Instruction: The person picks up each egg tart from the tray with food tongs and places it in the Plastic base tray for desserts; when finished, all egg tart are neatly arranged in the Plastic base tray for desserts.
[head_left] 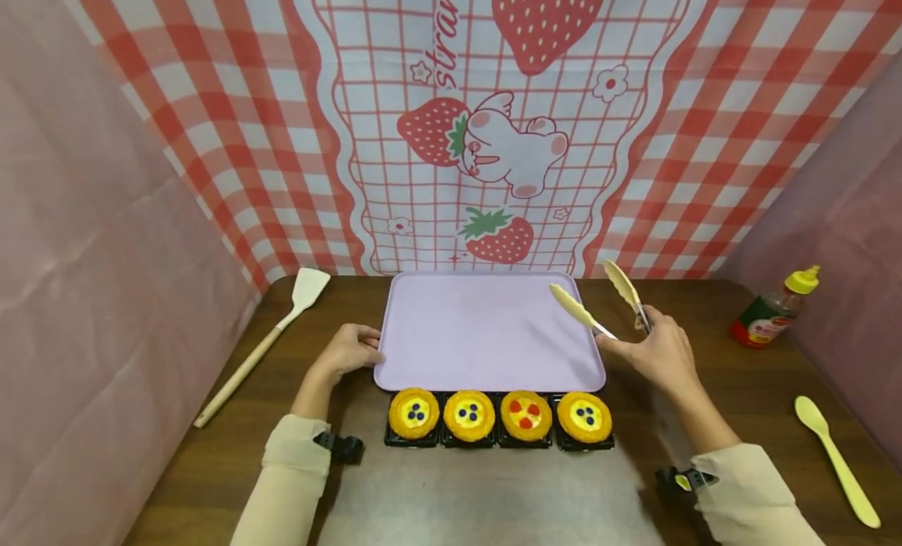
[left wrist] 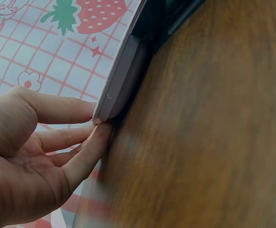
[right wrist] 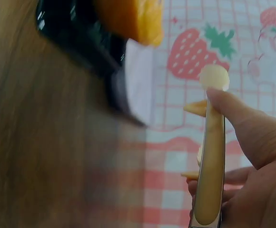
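Observation:
A lilac tray [head_left: 486,334] lies flat against the back of the table. My left hand [head_left: 351,348] is at its left edge; in the left wrist view, fingers and thumb pinch the tray's rim [left wrist: 121,80]. By the tray's right side, my right hand [head_left: 662,354] holds metal tongs [head_left: 576,307] with cream tips spread apart and nothing between them. In the right wrist view the tongs' handle [right wrist: 211,175] runs along the palm. Just in front of the tray stands a row of egg tarts on black bases: three with blueberries [head_left: 468,415], one with red fruit pieces [head_left: 525,415].
A white spatula [head_left: 306,289] with a wooden handle lies at the left. On the right stand a squeeze bottle [head_left: 771,315] with a yellow cap and, nearer, a pale yellow spoon [head_left: 835,460]. A grey mat [head_left: 486,499] covers the front; a strawberry-print cloth [head_left: 493,240] hangs behind.

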The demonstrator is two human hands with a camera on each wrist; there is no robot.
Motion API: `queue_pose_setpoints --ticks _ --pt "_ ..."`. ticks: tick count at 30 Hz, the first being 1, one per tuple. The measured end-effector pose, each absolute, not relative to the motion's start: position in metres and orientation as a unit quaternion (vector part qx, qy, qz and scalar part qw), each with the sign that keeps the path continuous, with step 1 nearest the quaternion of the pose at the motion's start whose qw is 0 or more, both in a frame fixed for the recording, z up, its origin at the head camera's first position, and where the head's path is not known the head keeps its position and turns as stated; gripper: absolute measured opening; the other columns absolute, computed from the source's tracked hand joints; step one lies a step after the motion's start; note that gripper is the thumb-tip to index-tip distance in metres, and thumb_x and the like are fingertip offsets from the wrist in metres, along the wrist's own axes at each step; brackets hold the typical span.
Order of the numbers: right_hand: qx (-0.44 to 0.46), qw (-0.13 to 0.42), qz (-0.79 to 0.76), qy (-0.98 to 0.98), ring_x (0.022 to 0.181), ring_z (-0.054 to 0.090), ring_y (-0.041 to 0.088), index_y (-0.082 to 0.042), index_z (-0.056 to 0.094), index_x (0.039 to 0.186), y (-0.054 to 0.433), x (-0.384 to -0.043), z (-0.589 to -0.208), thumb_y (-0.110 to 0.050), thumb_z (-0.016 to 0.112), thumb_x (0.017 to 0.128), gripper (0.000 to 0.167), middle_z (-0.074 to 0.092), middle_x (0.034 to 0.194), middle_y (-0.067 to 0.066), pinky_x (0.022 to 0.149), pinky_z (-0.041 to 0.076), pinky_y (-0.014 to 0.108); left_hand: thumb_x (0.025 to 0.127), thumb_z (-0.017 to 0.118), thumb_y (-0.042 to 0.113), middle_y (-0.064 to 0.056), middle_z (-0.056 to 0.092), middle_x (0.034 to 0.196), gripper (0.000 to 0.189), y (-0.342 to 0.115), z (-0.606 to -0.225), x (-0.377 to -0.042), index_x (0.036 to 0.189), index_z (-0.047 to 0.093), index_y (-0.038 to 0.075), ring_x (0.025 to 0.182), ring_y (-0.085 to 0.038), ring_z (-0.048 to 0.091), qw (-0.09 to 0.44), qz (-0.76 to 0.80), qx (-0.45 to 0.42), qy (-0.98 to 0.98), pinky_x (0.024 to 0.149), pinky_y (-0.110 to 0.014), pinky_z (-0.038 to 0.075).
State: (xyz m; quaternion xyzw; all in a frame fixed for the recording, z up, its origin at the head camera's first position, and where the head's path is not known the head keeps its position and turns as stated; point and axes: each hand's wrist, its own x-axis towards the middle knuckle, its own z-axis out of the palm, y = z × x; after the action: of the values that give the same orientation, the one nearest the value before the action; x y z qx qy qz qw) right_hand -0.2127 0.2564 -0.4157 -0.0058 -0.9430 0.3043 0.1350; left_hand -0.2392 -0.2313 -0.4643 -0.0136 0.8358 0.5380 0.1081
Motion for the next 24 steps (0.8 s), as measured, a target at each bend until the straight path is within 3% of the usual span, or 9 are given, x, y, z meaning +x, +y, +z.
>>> queue_pose_setpoints --ticks 8,13,18,24 --pt "-0.079 0.110 0.318 -0.939 0.093 0.054 0.049 0.017 0.048 0.127 0.272 -0.215 -0.433 -0.054 0.077 0.079 0.090 0.057 0.103 0.034 0.075 0.045 0.057 0.076 0.070 -0.008 -0.022 0.060 0.098 0.048 -0.231 -0.463 -0.239 0.120 0.056 -0.019 0.079 -0.021 0.060 0.106 0.531 -0.011 0.841 0.070 -0.030 0.057" --pt "-0.111 0.064 0.318 -0.939 0.109 0.039 0.061 0.022 0.033 0.134 0.275 -0.215 -0.440 -0.059 0.070 0.084 0.102 0.042 0.118 0.044 0.090 0.036 0.067 0.076 0.070 -0.009 -0.022 0.059 0.098 0.049 -0.229 -0.462 -0.239 0.121 0.054 -0.020 0.079 -0.021 0.060 0.106 0.538 -0.011 0.836 0.070 -0.030 0.057" --pt "-0.138 0.054 0.312 -0.939 0.110 0.033 0.064 0.024 0.029 0.133 0.274 -0.214 -0.450 -0.057 0.069 0.085 0.102 0.035 0.119 0.049 0.092 0.030 0.069 0.075 0.069 -0.010 -0.023 0.059 0.098 0.050 -0.231 -0.463 -0.240 0.121 0.053 -0.021 0.079 -0.022 0.060 0.107 0.541 -0.009 0.834 0.069 -0.030 0.057" --pt "-0.157 0.045 0.329 -0.930 0.120 0.021 0.067 0.020 0.005 0.147 0.272 -0.212 -0.457 -0.055 0.066 0.088 0.113 0.018 0.130 0.054 0.100 0.021 0.072 0.076 0.070 -0.010 -0.022 0.059 0.099 0.050 -0.233 -0.463 -0.239 0.122 0.053 -0.019 0.079 -0.020 0.060 0.109 0.544 -0.020 0.832 0.070 -0.031 0.057"
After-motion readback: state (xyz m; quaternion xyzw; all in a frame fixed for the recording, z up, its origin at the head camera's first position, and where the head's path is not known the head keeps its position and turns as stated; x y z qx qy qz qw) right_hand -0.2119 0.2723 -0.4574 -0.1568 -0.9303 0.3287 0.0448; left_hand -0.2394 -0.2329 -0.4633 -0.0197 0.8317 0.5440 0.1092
